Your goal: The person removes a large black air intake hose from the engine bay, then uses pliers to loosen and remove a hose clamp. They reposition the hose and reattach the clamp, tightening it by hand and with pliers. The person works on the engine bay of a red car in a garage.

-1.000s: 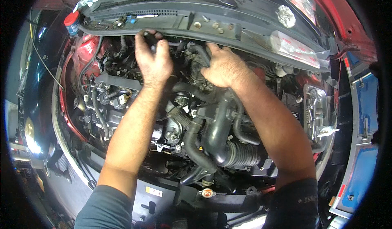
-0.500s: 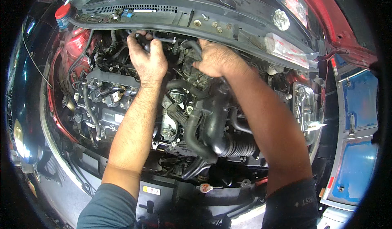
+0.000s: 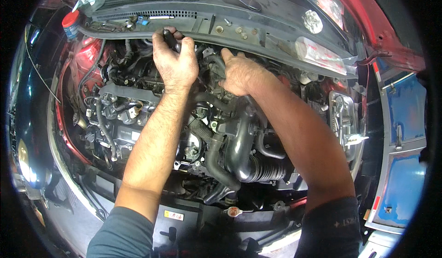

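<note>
My left hand (image 3: 177, 67) is closed around a black-handled tool (image 3: 170, 40) at the rear edge of the engine bay. The handle's rounded end sticks up between thumb and fingers; its working end is hidden, so its kind does not show. To the right, my right hand (image 3: 241, 74) reaches down behind the engine, its index finger and thumb around a black hose (image 3: 217, 61). The other fingertips are partly hidden. A small metal bracket (image 3: 208, 52) shows between the two hands.
A thick black intake pipe (image 3: 241, 147) and a ribbed hose (image 3: 201, 130) run below my hands. Loose bolts (image 3: 239, 29) lie on the cowl tray behind. At the left stands a red-capped jar (image 3: 70, 24); at the right lies a metal tray of tools (image 3: 342, 120).
My left hand has moved up and to the right with the black-handled tool, whose handle now stands higher. My right hand stays at the hose, shifted slightly downward.
</note>
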{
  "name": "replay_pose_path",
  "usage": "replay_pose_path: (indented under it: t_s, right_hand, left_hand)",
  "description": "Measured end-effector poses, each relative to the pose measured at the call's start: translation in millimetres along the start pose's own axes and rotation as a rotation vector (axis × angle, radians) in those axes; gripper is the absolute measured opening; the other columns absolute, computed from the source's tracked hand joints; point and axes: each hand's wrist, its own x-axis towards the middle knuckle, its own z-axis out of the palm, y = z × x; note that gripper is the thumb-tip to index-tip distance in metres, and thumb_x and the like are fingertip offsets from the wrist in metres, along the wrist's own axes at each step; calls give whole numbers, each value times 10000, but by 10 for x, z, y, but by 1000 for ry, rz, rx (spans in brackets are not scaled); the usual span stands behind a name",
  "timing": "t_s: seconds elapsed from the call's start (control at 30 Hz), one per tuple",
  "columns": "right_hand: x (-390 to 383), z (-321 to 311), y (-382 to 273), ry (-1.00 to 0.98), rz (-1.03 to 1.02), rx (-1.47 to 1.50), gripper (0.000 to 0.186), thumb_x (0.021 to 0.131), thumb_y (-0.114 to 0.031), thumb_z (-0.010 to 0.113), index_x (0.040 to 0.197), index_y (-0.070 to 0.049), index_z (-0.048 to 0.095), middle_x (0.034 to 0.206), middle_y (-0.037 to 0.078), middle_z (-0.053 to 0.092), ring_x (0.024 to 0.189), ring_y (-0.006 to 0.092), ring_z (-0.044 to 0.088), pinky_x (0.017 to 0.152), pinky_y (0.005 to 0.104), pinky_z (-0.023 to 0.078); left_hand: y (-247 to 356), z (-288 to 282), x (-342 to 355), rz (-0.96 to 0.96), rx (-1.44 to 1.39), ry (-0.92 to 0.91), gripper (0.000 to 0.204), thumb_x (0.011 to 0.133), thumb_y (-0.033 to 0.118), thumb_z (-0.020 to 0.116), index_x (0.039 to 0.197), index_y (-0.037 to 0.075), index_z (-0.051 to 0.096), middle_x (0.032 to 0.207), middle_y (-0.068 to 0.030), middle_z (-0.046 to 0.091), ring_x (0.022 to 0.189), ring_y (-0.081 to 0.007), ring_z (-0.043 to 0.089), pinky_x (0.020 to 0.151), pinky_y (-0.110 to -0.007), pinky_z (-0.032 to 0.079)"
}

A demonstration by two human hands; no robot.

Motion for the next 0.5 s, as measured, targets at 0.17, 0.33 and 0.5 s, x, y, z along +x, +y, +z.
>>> replay_pose_path:
  t_s: [0.17,0.33,0.5]
  right_hand:
    - [110,24,91,13,-68,-69,759,955,-350,625,1484,13,220,1433,338,439,1341,435,478,1123,478,426]
    - [199,234,203,186,-55,104,792,905,-329,682,1492,1,266,1390,324,504,1313,403,511,1128,453,411]
    - [134,214,428,299,-274,331,745,844,-322,741,1447,-33,412,1380,255,552,1294,364,537,1099,420,436]
  left_hand:
    - [-45,-63,44,-10,-11,-31,261,869,122,641,1074,-21,565,956,-93,635,843,-167,587,798,-316,493]
    - [-82,-91,-63,133,-51,-74,232,905,79,586,1114,-8,536,1012,-80,599,924,-164,568,858,-305,475]
    - [-79,-90,-198,126,-147,-186,418,853,24,567,1257,-8,467,1051,-58,559,972,-157,545,912,-308,461]
